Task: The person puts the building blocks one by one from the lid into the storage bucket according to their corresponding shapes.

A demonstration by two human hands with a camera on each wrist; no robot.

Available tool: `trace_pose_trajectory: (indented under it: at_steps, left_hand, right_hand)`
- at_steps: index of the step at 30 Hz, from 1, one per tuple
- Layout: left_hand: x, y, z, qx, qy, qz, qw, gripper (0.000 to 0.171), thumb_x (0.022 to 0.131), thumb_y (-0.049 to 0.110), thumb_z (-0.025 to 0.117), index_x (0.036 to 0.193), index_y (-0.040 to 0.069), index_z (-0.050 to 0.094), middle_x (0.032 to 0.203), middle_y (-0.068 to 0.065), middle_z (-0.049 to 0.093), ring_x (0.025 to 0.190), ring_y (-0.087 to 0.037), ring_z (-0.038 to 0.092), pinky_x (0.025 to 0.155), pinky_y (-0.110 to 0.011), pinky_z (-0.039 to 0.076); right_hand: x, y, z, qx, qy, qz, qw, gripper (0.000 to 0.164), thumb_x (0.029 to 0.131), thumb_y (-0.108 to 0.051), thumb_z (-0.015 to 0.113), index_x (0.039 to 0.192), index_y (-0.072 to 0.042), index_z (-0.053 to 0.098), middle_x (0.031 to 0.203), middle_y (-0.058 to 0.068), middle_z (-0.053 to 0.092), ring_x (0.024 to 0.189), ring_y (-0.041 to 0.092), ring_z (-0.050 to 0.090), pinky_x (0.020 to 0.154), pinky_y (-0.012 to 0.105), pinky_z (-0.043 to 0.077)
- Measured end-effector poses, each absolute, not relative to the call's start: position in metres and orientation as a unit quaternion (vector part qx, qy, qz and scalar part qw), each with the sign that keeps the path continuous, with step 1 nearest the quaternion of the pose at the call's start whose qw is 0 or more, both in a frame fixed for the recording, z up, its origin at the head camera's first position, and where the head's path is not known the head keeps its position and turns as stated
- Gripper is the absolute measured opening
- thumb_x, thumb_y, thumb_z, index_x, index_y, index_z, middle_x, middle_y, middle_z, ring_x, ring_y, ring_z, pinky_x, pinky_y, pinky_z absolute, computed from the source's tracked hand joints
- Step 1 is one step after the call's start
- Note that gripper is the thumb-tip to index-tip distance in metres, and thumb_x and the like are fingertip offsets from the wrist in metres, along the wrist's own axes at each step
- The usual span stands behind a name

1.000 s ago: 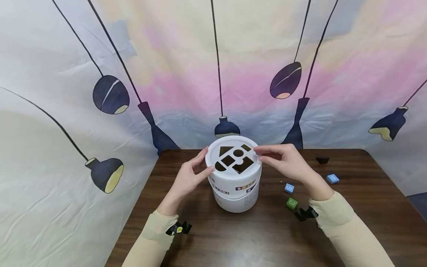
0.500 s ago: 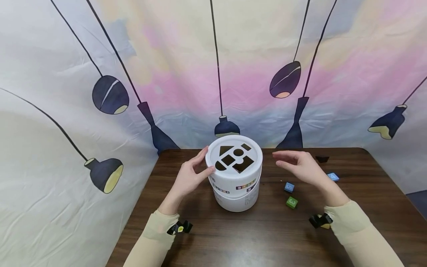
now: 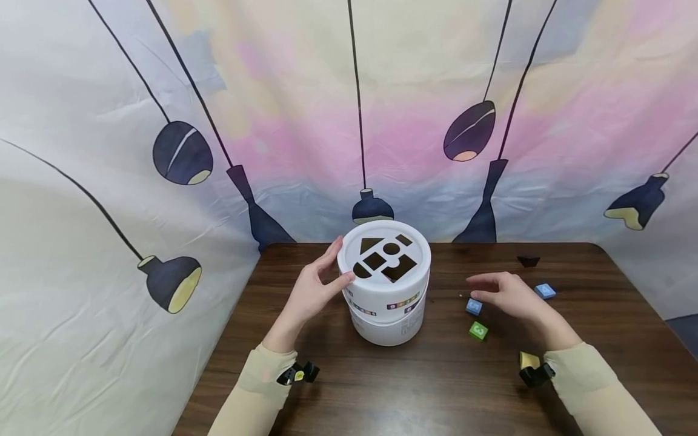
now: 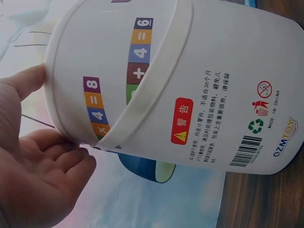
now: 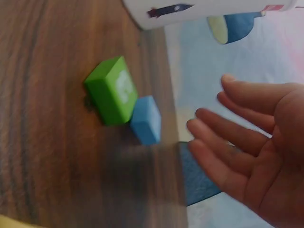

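Observation:
A white shape-sorter bucket (image 3: 376,333) stands upright, its lid (image 3: 354,245) pierced by several dark cutouts. My left hand (image 3: 308,293) holds the lid's left edge between thumb and fingers. In the left wrist view, the fingertips are right at the rim, above printed sums and a red warning label (image 4: 182,121). My right hand (image 3: 507,293) hovers right of the bucket with loosely bent fingers and holds nothing. Its fingertips are close over a blue block (image 3: 474,307). Nearer to me lies a green block (image 3: 478,330) marked 3.
Farther right on the brown wooden table (image 3: 403,393) are another blue block (image 3: 545,291) and a dark block (image 3: 528,261). A yellow block (image 3: 528,360) lies beside the right wrist. A cloth backdrop (image 3: 305,121) with painted lamps hangs behind the table's far edge.
My right hand has left the lid's right edge and moved right and down toward the blue block. The left hand and the bucket stay in place.

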State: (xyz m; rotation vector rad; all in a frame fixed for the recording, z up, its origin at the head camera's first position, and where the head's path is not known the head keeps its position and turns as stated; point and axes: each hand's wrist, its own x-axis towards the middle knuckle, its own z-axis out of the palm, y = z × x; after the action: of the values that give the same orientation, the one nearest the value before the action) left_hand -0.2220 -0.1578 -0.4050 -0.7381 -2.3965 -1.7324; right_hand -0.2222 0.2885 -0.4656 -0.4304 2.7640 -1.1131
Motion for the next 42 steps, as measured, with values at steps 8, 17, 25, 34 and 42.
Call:
trace_pose_trajectory:
  at_steps: [8, 17, 25, 34, 42]
  left_hand:
    - [-0.224, -0.159, -0.407, -0.245, -0.784, -0.569, 0.04, 0.075, 0.1, 0.017, 0.078, 0.165, 0.014, 0.041, 0.172, 0.003, 0.035, 0.15, -0.022, 0.045, 0.112, -0.051, 0.048]
    - [-0.223, -0.16, -0.409, -0.251, -0.776, -0.578, 0.039, 0.075, 0.101, 0.015, 0.077, 0.165, 0.011, 0.04, 0.172, 0.0, 0.034, 0.152, -0.023, 0.043, 0.114, -0.056, 0.044]
    - [-0.224, -0.159, -0.41, -0.249, -0.778, -0.576, 0.042, 0.074, 0.101, 0.013, 0.077, 0.165, 0.01, 0.04, 0.173, -0.005, 0.034, 0.152, -0.022, 0.042, 0.114, -0.049, 0.045]
    - [-0.224, -0.159, -0.411, -0.253, -0.773, -0.581, 0.042, 0.074, 0.101, 0.013, 0.076, 0.165, 0.01, 0.04, 0.173, -0.005, 0.034, 0.154, -0.022, 0.039, 0.116, -0.053, 0.041]
    - [-0.225, -0.159, -0.413, -0.252, -0.766, -0.59, 0.039, 0.074, 0.101, 0.014, 0.076, 0.166, 0.011, 0.04, 0.173, -0.004, 0.034, 0.155, -0.02, 0.037, 0.118, -0.055, 0.038]
  right_hand:
    - [-0.225, 0.297, -0.484, -0.122, 0.923, -0.351, 0.101, 0.04, 0.101, -0.015, 0.076, 0.136, 0.004, 0.07, 0.127, 0.021, 0.073, 0.12, 0.042, 0.067, 0.092, 0.055, 0.058]
    - [-0.23, 0.295, -0.487, -0.104, 0.932, -0.327, 0.119, 0.04, 0.096, -0.015, 0.082, 0.129, 0.005, 0.071, 0.113, 0.015, 0.074, 0.104, 0.032, 0.068, 0.086, 0.05, 0.057]
    - [-0.237, 0.292, -0.49, -0.101, 0.933, -0.32, 0.133, 0.043, 0.093, -0.024, 0.086, 0.124, 0.003, 0.073, 0.106, 0.009, 0.071, 0.096, 0.026, 0.063, 0.084, 0.047, 0.054]
    - [-0.241, 0.287, -0.489, -0.094, 0.932, -0.314, 0.155, 0.039, 0.092, -0.024, 0.088, 0.119, 0.002, 0.074, 0.104, 0.008, 0.068, 0.094, 0.025, 0.061, 0.083, 0.046, 0.052]
    - [-0.242, 0.284, -0.488, -0.087, 0.932, -0.31, 0.169, 0.036, 0.094, -0.02, 0.086, 0.118, 0.003, 0.073, 0.106, 0.01, 0.067, 0.096, 0.026, 0.062, 0.084, 0.047, 0.054]
